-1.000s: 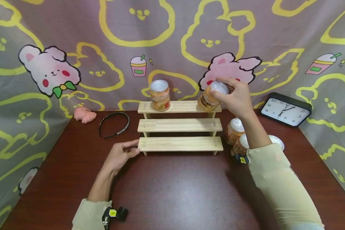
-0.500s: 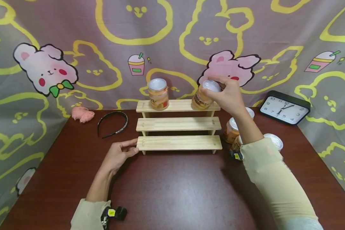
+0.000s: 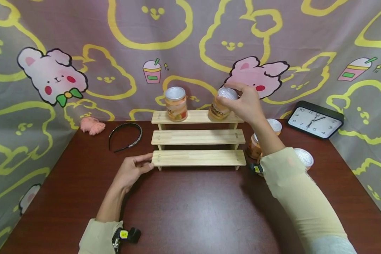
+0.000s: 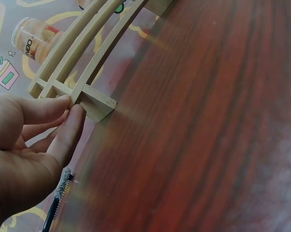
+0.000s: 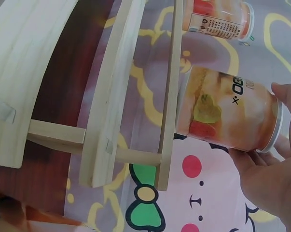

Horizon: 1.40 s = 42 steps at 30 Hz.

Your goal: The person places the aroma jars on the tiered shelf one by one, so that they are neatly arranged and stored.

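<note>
A dark wooden table (image 3: pixel 190 211) bears a three-step wooden rack (image 3: pixel 198 138); beside it lie a headband (image 3: pixel 126 137), clock (image 3: pixel 314 120) and jars (image 3: pixel 301 157).

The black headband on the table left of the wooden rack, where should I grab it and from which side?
Pinch the headband at the top of its arch, the far right part of the curve, coming straight down from above. It lies flat on the table with its open ends pointing toward the left front, so the arch is probably the stiffest part. The pink hair tie lies apart from it, clear of a downward reach.
</note>
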Motion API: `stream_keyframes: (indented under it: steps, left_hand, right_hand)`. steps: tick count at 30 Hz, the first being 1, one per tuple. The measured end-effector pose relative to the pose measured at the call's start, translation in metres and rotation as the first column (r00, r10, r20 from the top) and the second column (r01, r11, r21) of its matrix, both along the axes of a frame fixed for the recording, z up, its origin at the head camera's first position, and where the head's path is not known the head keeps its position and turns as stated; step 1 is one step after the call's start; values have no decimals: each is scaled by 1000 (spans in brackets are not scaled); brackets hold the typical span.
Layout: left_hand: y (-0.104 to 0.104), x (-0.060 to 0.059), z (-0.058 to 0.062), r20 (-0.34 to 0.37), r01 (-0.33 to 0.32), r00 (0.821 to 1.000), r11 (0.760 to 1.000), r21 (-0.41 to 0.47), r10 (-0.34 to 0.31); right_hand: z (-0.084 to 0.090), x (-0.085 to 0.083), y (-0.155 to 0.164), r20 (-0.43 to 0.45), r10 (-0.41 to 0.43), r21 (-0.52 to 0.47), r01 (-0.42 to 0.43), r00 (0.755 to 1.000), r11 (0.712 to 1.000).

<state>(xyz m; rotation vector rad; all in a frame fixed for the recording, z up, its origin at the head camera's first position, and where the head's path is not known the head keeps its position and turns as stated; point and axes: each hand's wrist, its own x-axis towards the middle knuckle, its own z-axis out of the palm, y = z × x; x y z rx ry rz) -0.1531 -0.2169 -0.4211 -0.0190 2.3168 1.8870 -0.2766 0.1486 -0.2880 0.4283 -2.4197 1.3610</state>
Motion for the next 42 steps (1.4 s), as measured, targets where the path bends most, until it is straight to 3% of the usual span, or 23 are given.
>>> stream_keyframes:
  steps: [11, 35, 42]
  left_hand:
    - [1, 0, -2, 3, -4, 1000, 1000, 6, 4]
    - [-1, 0, -1, 5, -1, 1000, 1000, -4, 1]
    - [1, 0, 0, 5, -3, 1000, 1000, -1, 3]
  right_hand:
    - [6, -6, -4, 35, -38, 108, 34, 999, 994]
    - [6, -13, -10, 87, -27, 73, 21, 996, 997]
    - [4, -11, -6, 56, -27, 60, 23, 998, 998]
